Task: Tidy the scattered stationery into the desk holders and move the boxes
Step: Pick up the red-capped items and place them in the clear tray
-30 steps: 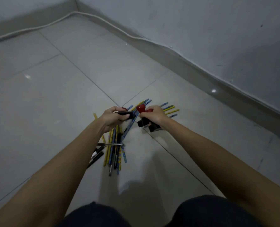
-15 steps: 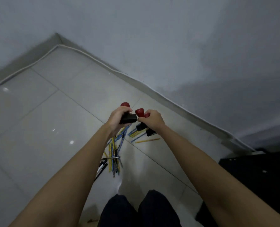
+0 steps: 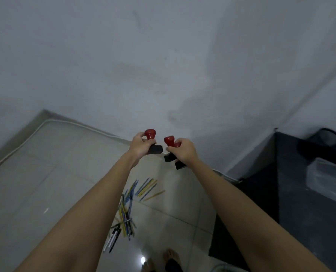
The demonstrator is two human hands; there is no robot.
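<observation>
My left hand grips a rubber stamp with a red knob and a black base, held high in front of the wall. My right hand holds two more stamps of the same kind; one red knob shows and two black bases stick out below the fingers. Far below, on the tiled floor, lies a scatter of blue and yellow pencils with a few black pens at its near end.
A black desk stands at the right with a clear plastic box and a black mesh holder on it. A white cable runs along the foot of the wall. My feet show at the bottom.
Both hands have lifted the stamps off the floor and up. The view has risen and turned right, so the desk has come into sight and the pencils now lie far below.
</observation>
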